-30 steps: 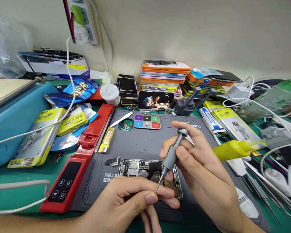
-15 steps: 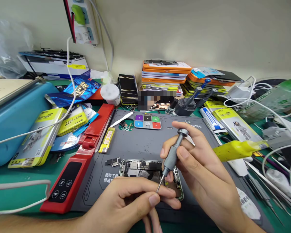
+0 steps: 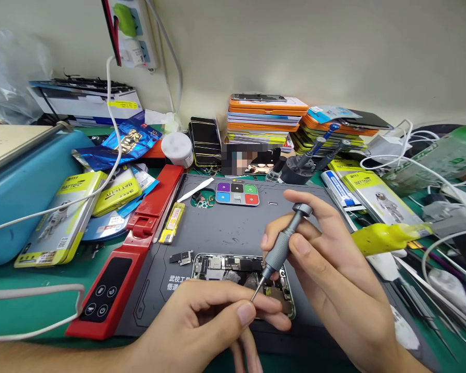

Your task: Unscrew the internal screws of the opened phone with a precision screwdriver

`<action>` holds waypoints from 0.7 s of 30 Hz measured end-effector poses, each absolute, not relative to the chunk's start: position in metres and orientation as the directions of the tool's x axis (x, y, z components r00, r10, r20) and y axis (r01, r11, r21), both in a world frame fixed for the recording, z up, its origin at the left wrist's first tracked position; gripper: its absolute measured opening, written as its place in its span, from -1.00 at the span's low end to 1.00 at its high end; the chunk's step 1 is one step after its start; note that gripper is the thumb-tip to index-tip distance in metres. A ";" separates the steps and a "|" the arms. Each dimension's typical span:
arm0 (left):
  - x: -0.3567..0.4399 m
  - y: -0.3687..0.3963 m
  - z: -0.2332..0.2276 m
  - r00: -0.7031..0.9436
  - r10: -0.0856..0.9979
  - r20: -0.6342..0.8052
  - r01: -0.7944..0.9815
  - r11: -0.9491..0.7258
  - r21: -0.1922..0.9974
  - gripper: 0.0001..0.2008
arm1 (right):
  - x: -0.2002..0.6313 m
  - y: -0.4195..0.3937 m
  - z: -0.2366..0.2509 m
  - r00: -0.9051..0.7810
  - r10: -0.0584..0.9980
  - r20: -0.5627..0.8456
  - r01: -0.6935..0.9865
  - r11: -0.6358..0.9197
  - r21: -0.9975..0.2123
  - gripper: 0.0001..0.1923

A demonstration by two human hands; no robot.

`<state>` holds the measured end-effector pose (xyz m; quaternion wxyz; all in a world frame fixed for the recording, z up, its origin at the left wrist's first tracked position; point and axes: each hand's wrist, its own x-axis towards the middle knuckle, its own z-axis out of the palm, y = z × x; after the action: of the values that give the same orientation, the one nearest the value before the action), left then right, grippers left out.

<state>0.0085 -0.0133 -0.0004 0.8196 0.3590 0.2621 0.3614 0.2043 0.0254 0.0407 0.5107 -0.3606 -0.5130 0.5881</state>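
A grey precision screwdriver (image 3: 278,249) is gripped in my right hand (image 3: 334,274), tilted with its thin shaft pointing down and left. Its tip meets the pinched thumb and forefinger of my left hand (image 3: 213,316). Whatever lies between those fingertips is too small to make out. Beneath both hands lies an opened phone (image 3: 225,263), its inner boards and parts exposed; my left hand covers its lower left part. A small dark metal bracket (image 3: 181,257) rests on the mat just left of the phone.
The grey work mat (image 3: 217,228) carries a coloured magnetic pad (image 3: 237,194), a white spudger (image 3: 196,190) and a yellow-wrapped battery (image 3: 173,224). A red lamp base (image 3: 106,290) stands left. At right are a yellow-handled tool (image 3: 384,238), tweezers (image 3: 419,305) and cables. A screwdriver holder (image 3: 297,171) sits behind.
My right hand and the screwdriver have shifted slightly right, leaning the screwdriver more. My left hand keeps its pinch at the tip, almost unmoved.
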 end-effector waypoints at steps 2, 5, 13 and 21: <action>0.008 -0.013 0.001 0.605 0.779 -0.163 -0.407 0.479 0.778 -0.70 | 0.204 0.026 0.040 -0.220 0.971 0.097 -0.240 0.042 -0.970 -0.67; 0.008 -0.012 0.000 0.612 0.774 -0.163 -0.412 0.489 0.769 -0.71 | 0.203 0.026 0.040 -0.224 0.971 0.087 -0.244 0.031 -0.969 -0.66; 0.011 -0.010 -0.006 0.631 0.759 -0.163 -0.428 0.515 0.742 -0.73 | 0.203 0.028 0.041 -0.238 0.969 0.058 -0.246 -0.003 -0.969 -0.66; 0.010 -0.013 -0.006 0.613 0.774 -0.159 -0.440 0.501 0.745 -0.73 | 0.202 0.028 0.039 -0.225 0.972 0.061 -0.237 0.006 -0.971 -0.67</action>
<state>0.0104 -0.0128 -0.0063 0.8309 0.3407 0.2454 0.3651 0.2020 0.0283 0.0393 0.5025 -0.3671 -0.5006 0.6017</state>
